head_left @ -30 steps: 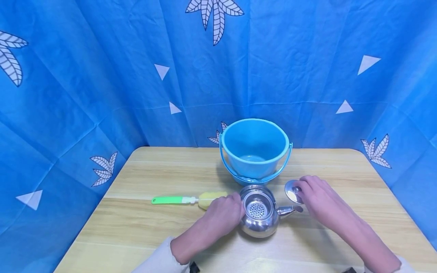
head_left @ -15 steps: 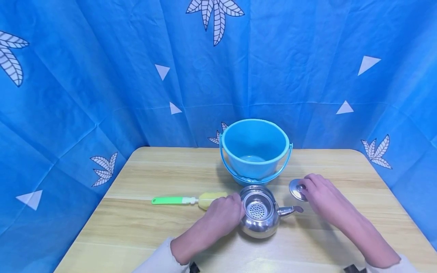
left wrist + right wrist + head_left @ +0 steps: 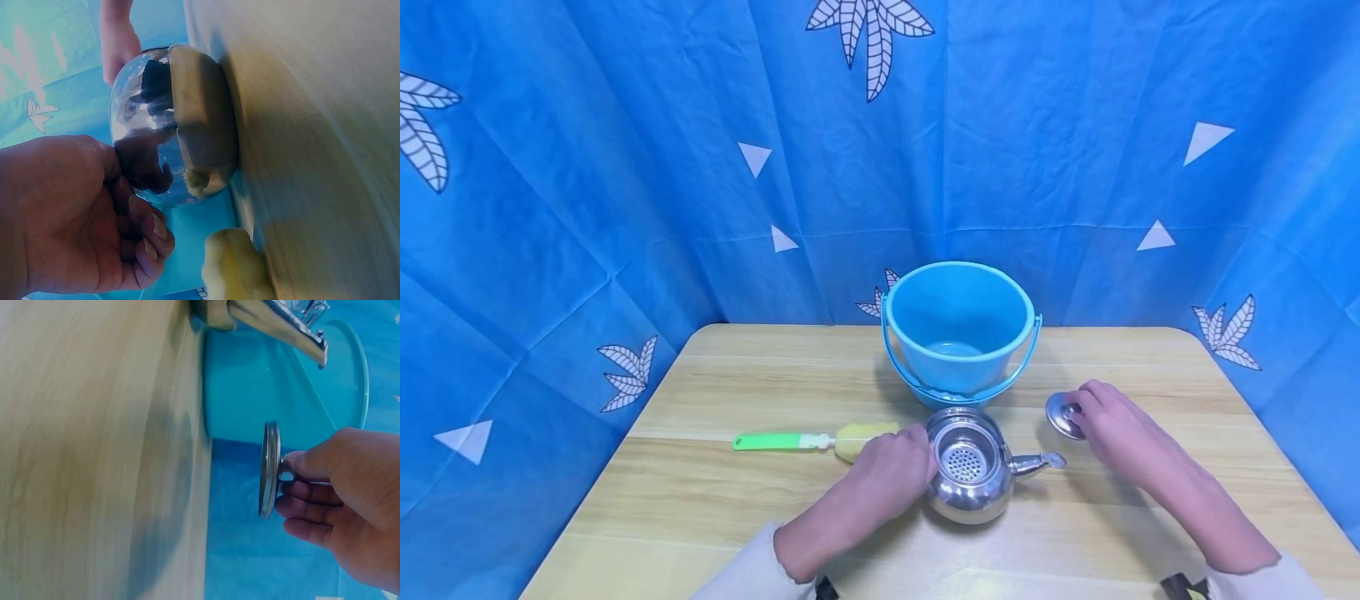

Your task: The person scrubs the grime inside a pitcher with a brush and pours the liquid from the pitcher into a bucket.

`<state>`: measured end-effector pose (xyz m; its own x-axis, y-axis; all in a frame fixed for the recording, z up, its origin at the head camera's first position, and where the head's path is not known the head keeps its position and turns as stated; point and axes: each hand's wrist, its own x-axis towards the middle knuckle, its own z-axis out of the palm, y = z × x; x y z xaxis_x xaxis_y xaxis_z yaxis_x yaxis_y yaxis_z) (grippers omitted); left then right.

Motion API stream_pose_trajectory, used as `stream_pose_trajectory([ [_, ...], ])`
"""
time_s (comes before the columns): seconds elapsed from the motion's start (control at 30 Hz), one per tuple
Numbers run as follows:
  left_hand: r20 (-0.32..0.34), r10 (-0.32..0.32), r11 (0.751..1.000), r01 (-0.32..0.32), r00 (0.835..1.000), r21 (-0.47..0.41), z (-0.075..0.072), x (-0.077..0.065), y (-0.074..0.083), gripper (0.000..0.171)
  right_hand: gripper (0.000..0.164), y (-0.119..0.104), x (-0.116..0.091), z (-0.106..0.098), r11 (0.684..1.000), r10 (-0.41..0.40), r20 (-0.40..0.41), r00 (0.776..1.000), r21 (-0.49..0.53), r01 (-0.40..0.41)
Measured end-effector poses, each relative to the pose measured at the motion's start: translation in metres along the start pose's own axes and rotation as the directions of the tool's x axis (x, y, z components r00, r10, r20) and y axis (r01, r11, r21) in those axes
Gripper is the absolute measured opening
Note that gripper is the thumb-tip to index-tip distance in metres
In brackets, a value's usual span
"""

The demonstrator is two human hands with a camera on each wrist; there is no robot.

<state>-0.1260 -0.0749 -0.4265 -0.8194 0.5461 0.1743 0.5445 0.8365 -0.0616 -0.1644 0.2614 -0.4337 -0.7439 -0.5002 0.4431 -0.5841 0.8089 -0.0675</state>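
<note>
A shiny steel teapot (image 3: pixel 967 496) stands on the table without its lid, a perforated strainer (image 3: pixel 964 462) showing in its mouth and its spout (image 3: pixel 1033 462) pointing right. My left hand (image 3: pixel 897 468) grips the teapot at its left side with curled fingers; the part inside the grip is hidden. In the left wrist view, the thumb side of that hand (image 3: pixel 81 212) meets the mirror-like body (image 3: pixel 203 112). To the right of the spout, my right hand (image 3: pixel 1116 429) pinches the round steel lid (image 3: pixel 1063 417) by its knob. The right wrist view shows the lid (image 3: pixel 269 469) held above the tabletop.
A light-blue bucket (image 3: pixel 958 371) with its handle hanging in front stands right behind the teapot. Left of the teapot lies a brush with a green handle (image 3: pixel 767 441) and a yellow sponge head (image 3: pixel 853 440), partly behind my left hand. Blue cloth (image 3: pixel 1060 167) hangs around the wooden table (image 3: pixel 700 508).
My right hand has moved a little to the right with the lid, away from the spout. The left hand and teapot have stayed in place.
</note>
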Motion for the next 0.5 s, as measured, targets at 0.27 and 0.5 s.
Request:
stream_pose_trajectory([
  [0.27, 0.006, 0.002, 1.0, -0.002, 1.0, -0.007, 0.001, 0.0, 0.0, 0.031, 0.024, 0.013, -0.004, 0.005, 0.999, 0.049, 0.059, 0.997, -0.002, -0.049],
  [0.5, 0.002, 0.013, 1.0, -0.013, 1.0, 0.007, 0.0, 0.0, -0.001, 0.031, 0.024, 0.026, -0.006, 0.006, 0.996, 0.086, 0.106, 0.991, -0.018, -0.085],
])
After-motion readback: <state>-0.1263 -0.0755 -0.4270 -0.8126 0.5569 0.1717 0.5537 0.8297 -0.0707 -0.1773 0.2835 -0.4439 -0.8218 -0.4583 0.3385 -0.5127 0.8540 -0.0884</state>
